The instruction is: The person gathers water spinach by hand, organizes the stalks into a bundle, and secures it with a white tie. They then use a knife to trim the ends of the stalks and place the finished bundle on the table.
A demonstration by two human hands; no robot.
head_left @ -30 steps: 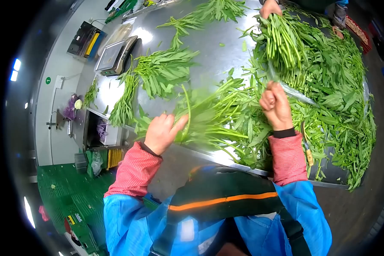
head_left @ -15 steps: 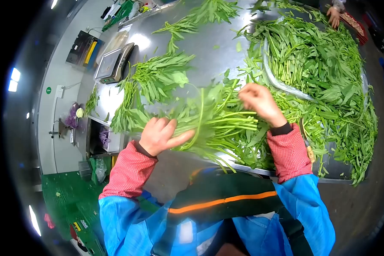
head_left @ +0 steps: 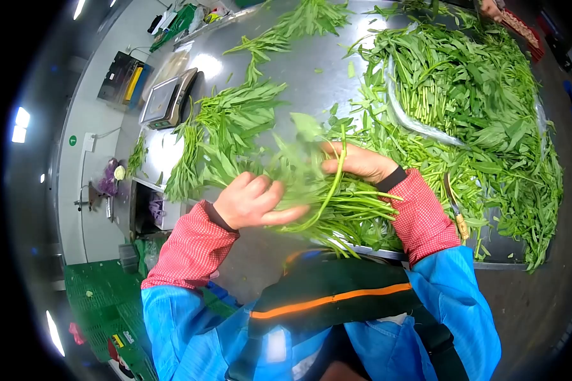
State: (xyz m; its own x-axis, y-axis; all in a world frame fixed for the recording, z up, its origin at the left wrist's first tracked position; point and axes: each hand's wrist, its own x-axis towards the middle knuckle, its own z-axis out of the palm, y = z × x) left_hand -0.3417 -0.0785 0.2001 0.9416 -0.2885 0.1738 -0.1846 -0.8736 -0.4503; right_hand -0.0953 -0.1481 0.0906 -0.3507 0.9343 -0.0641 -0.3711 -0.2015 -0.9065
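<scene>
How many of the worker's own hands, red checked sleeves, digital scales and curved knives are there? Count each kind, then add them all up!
Worker's own hands, left hand and right hand: 2
Red checked sleeves: 2
Digital scale: 1
Curved knife: 1
Total: 6

Bare, shiny steel bench (head_left: 308, 95) lies between leafy green bunches (head_left: 238, 117) at left and a wide, leafy green heap (head_left: 483, 95) at right; a curved, yellow-handled blade (head_left: 461, 225) obstructs room just beside the red-checked right sleeve (head_left: 424, 219).
</scene>
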